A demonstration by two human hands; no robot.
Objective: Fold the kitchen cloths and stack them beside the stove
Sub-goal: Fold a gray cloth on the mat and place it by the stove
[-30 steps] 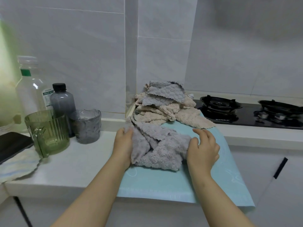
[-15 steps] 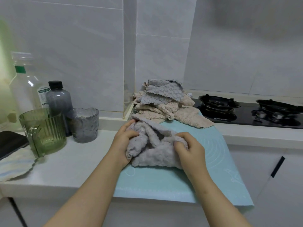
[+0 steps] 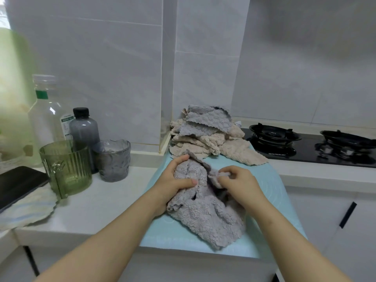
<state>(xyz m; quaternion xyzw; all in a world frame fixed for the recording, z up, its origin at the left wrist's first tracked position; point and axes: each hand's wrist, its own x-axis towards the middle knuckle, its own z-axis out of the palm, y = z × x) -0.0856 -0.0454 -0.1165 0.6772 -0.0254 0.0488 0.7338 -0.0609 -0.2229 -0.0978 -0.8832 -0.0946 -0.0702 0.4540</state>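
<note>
Cloth is what both hands are busy with: a grey kitchen cloth [image 3: 205,218] lies crumpled on the pale blue mat [image 3: 270,192] at the front of the surface [image 3: 105,202], its near end spread toward the edge and its far end bunched up between the hands. The left hand [image 3: 175,180] grips that bunch, fingers curled over the top and thumb pressed across the front, which I take to be pinning the mass in place. The right hand [image 3: 240,184] pinches a small fold of the hem, fingers clamped on it, seemingly hunting for a corner so the cloth can be opened flat before folding. The cloth looks thick and fluffy, with a scalloped hem, limp and full of creases. Behind it a loose pile of beige and grey cloths [image 3: 203,137] sits against the wall just beside the stove [image 3: 305,143], none looking neatly folded from here, so the job seems early.
</note>
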